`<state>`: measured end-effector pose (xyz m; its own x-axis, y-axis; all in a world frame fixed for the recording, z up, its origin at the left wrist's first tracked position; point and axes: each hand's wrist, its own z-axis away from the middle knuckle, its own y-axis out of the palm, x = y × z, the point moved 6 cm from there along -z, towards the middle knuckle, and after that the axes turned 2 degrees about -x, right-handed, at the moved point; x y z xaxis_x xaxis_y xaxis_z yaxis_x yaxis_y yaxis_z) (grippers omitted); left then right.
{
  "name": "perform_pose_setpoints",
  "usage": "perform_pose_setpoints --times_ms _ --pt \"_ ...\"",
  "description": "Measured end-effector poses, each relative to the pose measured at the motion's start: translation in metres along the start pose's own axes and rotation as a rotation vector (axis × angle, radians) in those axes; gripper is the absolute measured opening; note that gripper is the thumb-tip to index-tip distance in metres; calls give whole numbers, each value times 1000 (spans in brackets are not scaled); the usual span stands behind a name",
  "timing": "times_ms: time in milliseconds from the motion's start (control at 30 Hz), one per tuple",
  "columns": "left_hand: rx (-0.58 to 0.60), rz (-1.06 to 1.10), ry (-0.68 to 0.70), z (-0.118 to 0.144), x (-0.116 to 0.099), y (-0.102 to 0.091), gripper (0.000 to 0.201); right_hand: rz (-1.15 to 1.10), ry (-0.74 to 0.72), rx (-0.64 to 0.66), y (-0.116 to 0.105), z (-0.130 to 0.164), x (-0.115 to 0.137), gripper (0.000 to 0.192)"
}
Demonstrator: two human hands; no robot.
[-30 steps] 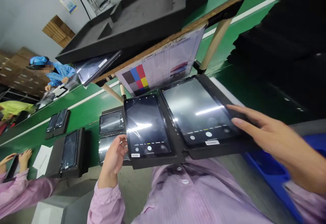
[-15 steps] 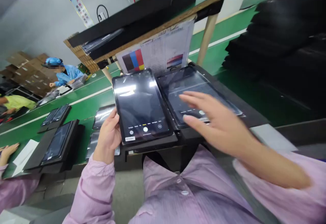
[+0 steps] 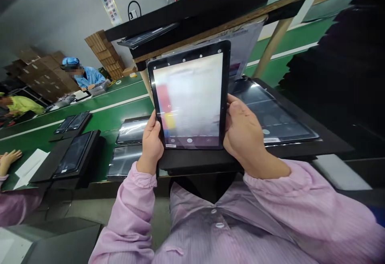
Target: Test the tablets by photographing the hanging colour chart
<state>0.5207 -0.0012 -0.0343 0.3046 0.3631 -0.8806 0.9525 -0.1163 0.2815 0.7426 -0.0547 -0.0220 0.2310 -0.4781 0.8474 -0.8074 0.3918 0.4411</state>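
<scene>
I hold a black tablet (image 3: 189, 95) upright in front of me, above a black foam tray (image 3: 210, 160). Its screen is lit with a blurry camera picture showing red and yellow patches. My left hand (image 3: 152, 142) grips its lower left edge and my right hand (image 3: 243, 134) grips its lower right edge. A second tablet (image 3: 270, 113) lies flat in the right half of the same tray, just behind my right hand. Behind the raised tablet hangs a printed chart (image 3: 243, 51) under a wooden shelf, mostly hidden.
A green conveyor belt (image 3: 99, 111) carries more trays with tablets (image 3: 73, 158) and bagged tablets (image 3: 129, 146). Stacked black trays (image 3: 345, 63) stand at the right. Another person's hand (image 3: 9, 160) rests at the far left; two workers sit farther back.
My left hand has lifted the left tablet out of the tray and tilted it upright. My right hand left the right tablet and took hold of the raised one's right edge. Its screen now shows a bright picture.
</scene>
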Motion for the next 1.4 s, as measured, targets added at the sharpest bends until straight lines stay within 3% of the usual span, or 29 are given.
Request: perform_pose_setpoints --times_ms 100,200,267,367,733,967,1233,1400 --pt "112 -225 173 9 -11 6 62 -3 22 -19 2 -2 0 39" --pt "231 -529 312 18 -24 18 98 31 27 -13 2 -1 3 33" --pt "244 -672 350 21 -30 24 119 91 46 11 3 0 5 33" --pt "247 -769 335 22 -31 27 131 192 86 43 5 2 7 40" --pt "239 -822 284 20 -26 27 145 229 133 81 4 1 3 47" --pt "245 -847 295 20 -23 28 146 392 117 118 5 3 6 57" --pt "225 -835 287 20 -26 28 152 397 98 113 3 4 5 56" --pt "214 -818 266 19 -26 28 153 251 109 106 4 3 3 52"
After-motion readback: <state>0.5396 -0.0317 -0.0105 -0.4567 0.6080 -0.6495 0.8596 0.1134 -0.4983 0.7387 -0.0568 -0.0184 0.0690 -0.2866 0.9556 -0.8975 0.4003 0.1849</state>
